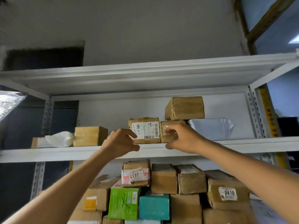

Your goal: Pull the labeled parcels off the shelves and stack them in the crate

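A taped brown parcel with a white barcode label (145,130) stands on the middle shelf (242,145). Beside it on the right sits a small plain brown parcel (166,126), with another brown parcel (185,108) stacked above. My left hand (120,142) is at the labelled parcel's lower left corner; its index fingertip touches the label and its thumb lies in front of the shelf lip. My right hand (182,139) has its fingers curled on the small plain parcel's front, thumb below at the shelf edge. No crate is in view.
On the same shelf lie a brown box (90,136), a white plastic bag (59,139) and a grey mailer bag (213,128). The shelf below holds several stacked parcels, among them labels 0411 (135,175) and 0410 (228,194), a green box (123,203) and a teal box (154,206).
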Motion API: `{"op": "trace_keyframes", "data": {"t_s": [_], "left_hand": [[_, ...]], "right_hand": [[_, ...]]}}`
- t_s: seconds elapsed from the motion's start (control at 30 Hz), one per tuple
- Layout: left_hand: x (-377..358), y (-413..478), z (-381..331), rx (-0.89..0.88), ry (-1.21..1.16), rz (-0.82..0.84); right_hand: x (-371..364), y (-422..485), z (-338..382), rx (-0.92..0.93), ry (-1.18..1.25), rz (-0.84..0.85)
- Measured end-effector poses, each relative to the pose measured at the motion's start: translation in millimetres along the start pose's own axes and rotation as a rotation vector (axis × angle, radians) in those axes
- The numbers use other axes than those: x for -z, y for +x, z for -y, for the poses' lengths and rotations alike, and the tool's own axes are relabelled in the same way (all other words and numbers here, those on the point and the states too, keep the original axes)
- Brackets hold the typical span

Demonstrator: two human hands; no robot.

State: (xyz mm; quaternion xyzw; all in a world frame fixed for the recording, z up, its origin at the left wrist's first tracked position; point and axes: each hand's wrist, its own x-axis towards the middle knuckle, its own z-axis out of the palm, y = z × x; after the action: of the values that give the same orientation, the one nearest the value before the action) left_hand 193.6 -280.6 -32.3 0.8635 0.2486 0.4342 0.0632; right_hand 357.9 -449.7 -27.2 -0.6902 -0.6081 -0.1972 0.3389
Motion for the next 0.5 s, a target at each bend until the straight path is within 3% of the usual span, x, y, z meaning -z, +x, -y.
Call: {"op": "trace_keyframes", "data": {"t_s": [0.27,0.5], "left_hand": [[3.9,69.0,56.2,-0.056,-0.032,-0.091],[-20.5,111.8,67.5,-0.134,-0.131,-0.007]], "right_hand": [[-18.8,87.9,17.6,-0.048,-0.262,-0.085],[-43.0,130.1,-1.4,-0.191,-0.371,-0.054]]}}
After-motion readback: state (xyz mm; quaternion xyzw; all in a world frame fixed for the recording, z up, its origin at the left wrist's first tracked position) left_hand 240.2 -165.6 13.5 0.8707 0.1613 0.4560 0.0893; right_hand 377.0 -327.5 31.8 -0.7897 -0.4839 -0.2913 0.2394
